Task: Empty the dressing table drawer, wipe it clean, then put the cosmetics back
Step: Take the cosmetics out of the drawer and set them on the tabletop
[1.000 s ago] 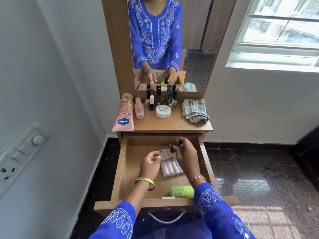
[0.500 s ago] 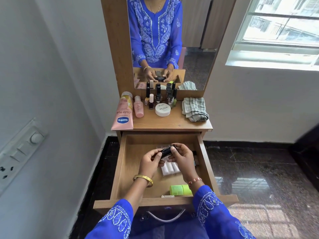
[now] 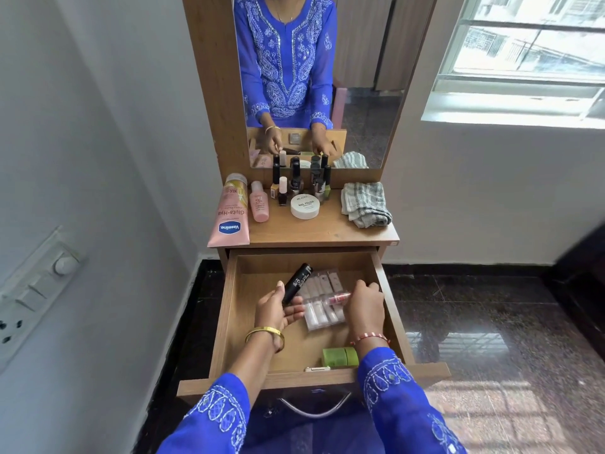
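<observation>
Since half a second ago, both hands are parting: the left hand is now alone holding the black tube, its grip curled round the lower end, the tube tilting up over the open drawer. The right hand is reaching down at the drawer's right side, fingers curled onto a red-tipped stick lying on the clear packet. A green jar is lying near the drawer front. On the surface above are sitting a Vaseline tube, polish bottles, a white tub and a cloth.
</observation>
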### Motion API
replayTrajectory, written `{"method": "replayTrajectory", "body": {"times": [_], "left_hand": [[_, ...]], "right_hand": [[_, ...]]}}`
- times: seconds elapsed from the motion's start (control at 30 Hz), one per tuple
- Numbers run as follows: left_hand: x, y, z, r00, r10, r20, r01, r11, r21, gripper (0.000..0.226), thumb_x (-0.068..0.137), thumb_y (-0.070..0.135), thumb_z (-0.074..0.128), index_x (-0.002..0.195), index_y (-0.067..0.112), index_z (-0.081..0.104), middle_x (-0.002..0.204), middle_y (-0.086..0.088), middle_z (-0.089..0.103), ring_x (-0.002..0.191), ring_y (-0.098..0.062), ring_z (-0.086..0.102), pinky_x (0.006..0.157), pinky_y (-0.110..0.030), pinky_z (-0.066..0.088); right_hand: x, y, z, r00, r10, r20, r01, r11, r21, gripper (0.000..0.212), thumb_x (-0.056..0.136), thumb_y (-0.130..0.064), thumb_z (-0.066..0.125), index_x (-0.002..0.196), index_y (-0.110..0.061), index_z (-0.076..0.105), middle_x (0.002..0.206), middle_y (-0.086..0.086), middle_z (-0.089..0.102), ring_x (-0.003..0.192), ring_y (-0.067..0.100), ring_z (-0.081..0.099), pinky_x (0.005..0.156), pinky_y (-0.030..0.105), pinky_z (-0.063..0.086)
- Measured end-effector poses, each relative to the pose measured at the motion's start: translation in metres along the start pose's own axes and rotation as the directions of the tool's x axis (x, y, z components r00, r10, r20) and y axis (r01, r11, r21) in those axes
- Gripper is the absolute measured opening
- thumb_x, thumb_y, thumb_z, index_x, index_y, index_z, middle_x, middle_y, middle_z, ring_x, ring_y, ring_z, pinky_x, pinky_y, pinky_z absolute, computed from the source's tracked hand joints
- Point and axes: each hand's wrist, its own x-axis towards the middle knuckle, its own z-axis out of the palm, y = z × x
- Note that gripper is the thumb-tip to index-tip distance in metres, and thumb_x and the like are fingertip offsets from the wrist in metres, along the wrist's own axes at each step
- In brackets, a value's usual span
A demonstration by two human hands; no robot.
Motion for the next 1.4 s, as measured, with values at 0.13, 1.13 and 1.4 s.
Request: {"method": "replayTrajectory", "body": {"times": [0.13,1.13,1.4], "left_hand": [[-0.003,0.001,-0.001,0.998,-0.043,0.035,0.045,0.998,-0.049,0.036,0.094,0.038,0.045,0.088,0.005,0.057,0.057,-0.009,0.067,0.043,-0.014,0.063,0.043,-0.021,0.053],[-0.003,0.004,0.001,0.933,0.357,-0.048,-0.347,0.926,0.145,0.008,0.077,0.014,0.072,0.072,0.018,0.067,0.067,0.004,0.062,0.060,-0.008,0.054,0.058,-0.017,0.048],[0.012,0.046,0.019,0.831,0.554,0.048,-0.533,0.769,0.354,0.011,0.076,0.029,0.072,0.084,0.024,0.068,0.085,0.002,0.068,0.087,-0.017,0.064,0.081,-0.029,0.053]], "right_hand": [[0.000,-0.003,0.002,1.000,-0.009,0.009,0.009,0.999,-0.045,0.027,0.090,0.000,0.041,0.116,-0.005,0.047,0.118,0.017,0.050,0.109,0.032,0.049,0.086,0.036,0.047],[-0.001,-0.015,-0.004,0.966,-0.203,0.161,-0.022,0.554,0.832,0.014,0.084,-0.002,0.063,0.098,-0.003,0.059,0.097,0.023,0.066,0.089,0.030,0.065,0.075,0.034,0.056],[0.016,-0.032,-0.029,0.950,-0.251,0.183,-0.071,0.398,0.915,0.015,0.081,0.003,0.064,0.094,-0.004,0.058,0.087,0.014,0.065,0.077,0.020,0.063,0.065,0.022,0.055]]}}
